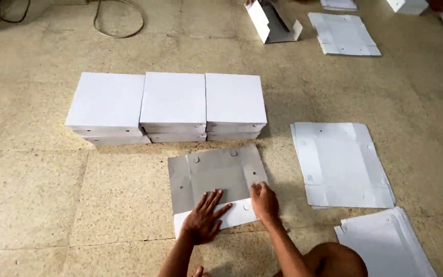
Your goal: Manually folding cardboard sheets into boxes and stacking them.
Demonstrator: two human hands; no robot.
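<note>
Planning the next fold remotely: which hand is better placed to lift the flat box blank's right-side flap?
Probably the right hand: its fingers already rest at the right edge of the grey box blank. The left hand lies flat on the near middle.

speckled beige stone floor [37,200] with tile seams, evenly lit, a cable [119,20] looped on it.

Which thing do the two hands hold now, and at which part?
The flat grey cardboard sheet on the floor: left hand presses flat on its near edge, right hand grips its near right corner.
</note>
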